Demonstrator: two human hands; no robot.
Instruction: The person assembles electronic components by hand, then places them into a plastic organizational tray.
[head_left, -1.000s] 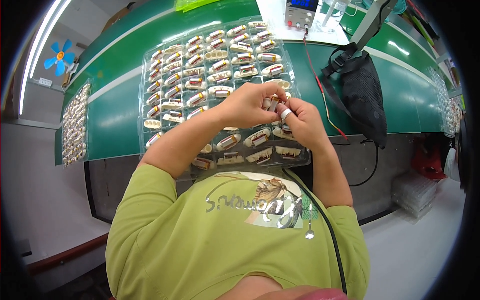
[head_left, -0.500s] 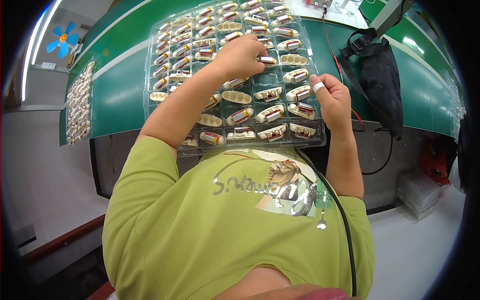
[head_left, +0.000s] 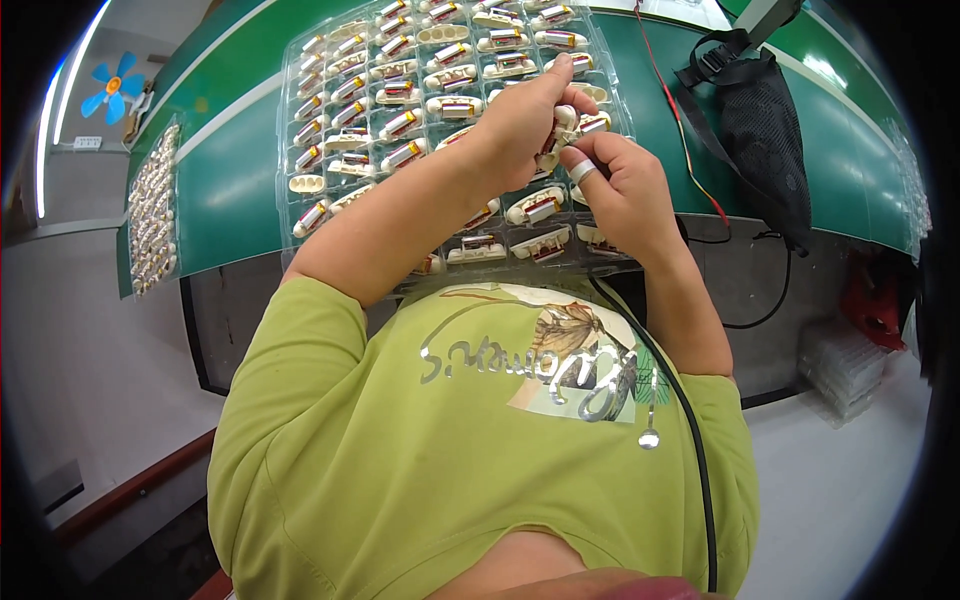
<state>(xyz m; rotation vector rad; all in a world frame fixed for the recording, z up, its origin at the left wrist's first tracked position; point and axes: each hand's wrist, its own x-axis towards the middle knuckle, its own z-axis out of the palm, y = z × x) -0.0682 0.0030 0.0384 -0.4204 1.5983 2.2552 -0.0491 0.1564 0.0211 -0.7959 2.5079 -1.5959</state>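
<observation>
Over the right half of a clear plastic tray [head_left: 283,150], my left hand [head_left: 520,125] is closed on a small cream-coloured plastic housing [head_left: 564,124], its thumb raised. Pressed in from the right, my right hand [head_left: 628,190] pinches at the lower end of that same housing; a white band circles one of its digits. Fingers cover most of the held piece. Around both hands, the tray's compartments carry similar cream housings [head_left: 455,107], many with a silver, red and yellow battery-like cylinder [head_left: 403,154] on them.
The tray lies on a green worktop [head_left: 225,200] and juts over its near edge. Right of it are a red wire [head_left: 668,90] and a black mesh bag [head_left: 755,150]. Another filled tray [head_left: 152,215] stands far left. A black cable [head_left: 690,420] runs down my shirt.
My left hand has come nearer and right, from the tray's compartments to my right hand. The right hand has moved left, and both now meet at the housing. The tray appears shifted slightly up-left.
</observation>
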